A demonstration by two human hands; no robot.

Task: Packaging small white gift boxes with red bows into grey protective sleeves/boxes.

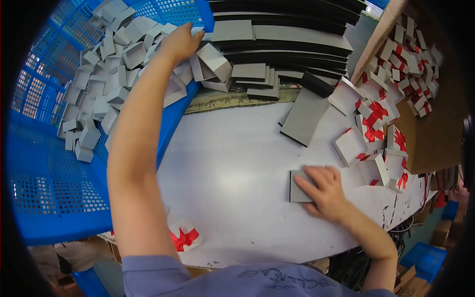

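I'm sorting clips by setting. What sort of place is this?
Probably a packaging or gift-box assembly workshop: a blue mesh crate heaped with small grey boxes, stacks of flat grey boards, and white lids with red bows piled beside the worktable.

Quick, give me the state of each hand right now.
Left hand: reaching into the blue crate, fingers closed on a small grey box.
Right hand: open, flat on a grey card.

Blue mesh crate [54, 198], grey box trays [106, 64], white lids [377, 115] with seemingly red bows.
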